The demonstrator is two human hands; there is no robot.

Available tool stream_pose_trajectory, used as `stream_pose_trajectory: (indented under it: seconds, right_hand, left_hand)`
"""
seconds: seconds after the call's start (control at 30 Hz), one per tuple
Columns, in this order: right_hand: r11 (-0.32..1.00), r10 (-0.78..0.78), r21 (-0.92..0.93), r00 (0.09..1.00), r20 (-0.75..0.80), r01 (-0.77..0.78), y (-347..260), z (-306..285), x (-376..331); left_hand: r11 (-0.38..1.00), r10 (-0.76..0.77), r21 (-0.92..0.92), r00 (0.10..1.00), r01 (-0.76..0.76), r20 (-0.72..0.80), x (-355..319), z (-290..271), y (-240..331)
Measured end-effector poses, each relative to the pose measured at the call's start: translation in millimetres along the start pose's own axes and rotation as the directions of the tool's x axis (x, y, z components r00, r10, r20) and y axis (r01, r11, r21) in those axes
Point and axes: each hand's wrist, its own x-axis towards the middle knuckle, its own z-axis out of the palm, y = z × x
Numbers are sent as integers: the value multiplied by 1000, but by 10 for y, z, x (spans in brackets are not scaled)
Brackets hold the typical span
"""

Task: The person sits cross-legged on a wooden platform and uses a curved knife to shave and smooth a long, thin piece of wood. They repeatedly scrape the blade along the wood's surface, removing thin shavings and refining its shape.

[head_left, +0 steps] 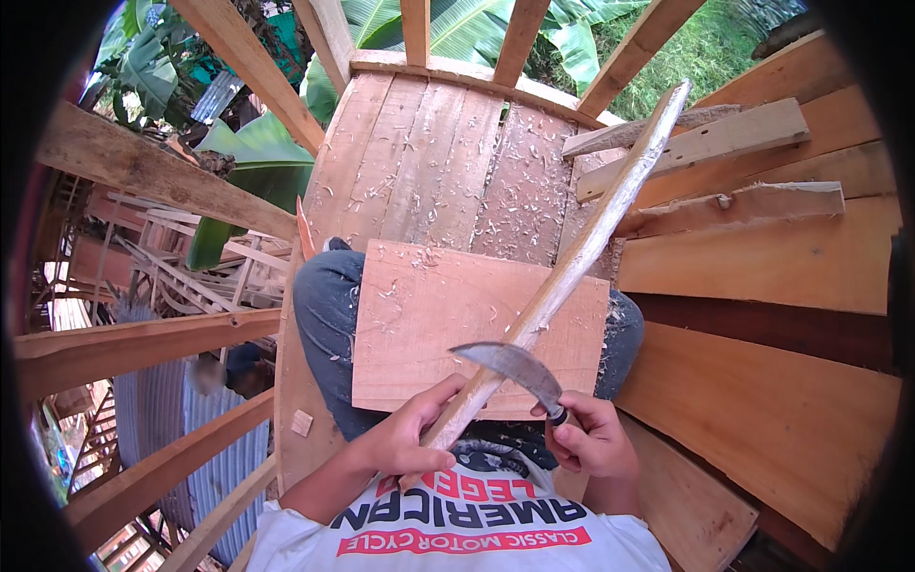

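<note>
A long, roughly shaved wooden pole (596, 229) runs slantwise from my lap up toward the far right. My left hand (419, 431) is wrapped around its near end. In my right hand (593, 437) is the dark handle of a curved knife (513, 364), shaped like a sickle. Its blade lies across the pole just beyond my left hand, the tip pointing left. Under the pole, a flat wooden board (429, 324) rests on my lap, with a few shavings on it.
Curled wood shavings (519, 176) litter the plank floor (410, 143) ahead. Rough offcuts (705, 148) lie at the far right beside a plank wall (762, 257). Wooden railing posts (253, 71) stand around the far and left sides. A small wood block (302, 422) sits left of my leg.
</note>
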Motion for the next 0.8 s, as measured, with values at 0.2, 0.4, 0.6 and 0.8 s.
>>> stream_pose_trajectory:
  seconds: [0.2, 0.4, 0.6, 0.8]
  right_hand:
    - [999, 8, 47, 1000, 18, -8, -24, -89, -17]
    - [997, 26, 78, 1000, -6, -26, -16, -66, 13]
    - [993, -94, -89, 982, -166, 80, 73, -82, 19]
    - [814, -580, -410, 619, -529, 412, 84, -320, 68]
  left_hand:
    - [1000, 3, -7, 1000, -3, 23, 28, -43, -43]
    - [1000, 18, 17, 1000, -18, 5, 20, -19, -74]
    - [999, 19, 43, 1000, -19, 9, 24, -56, -59]
    - [992, -125, -13, 980, 129, 157, -43, -102, -56]
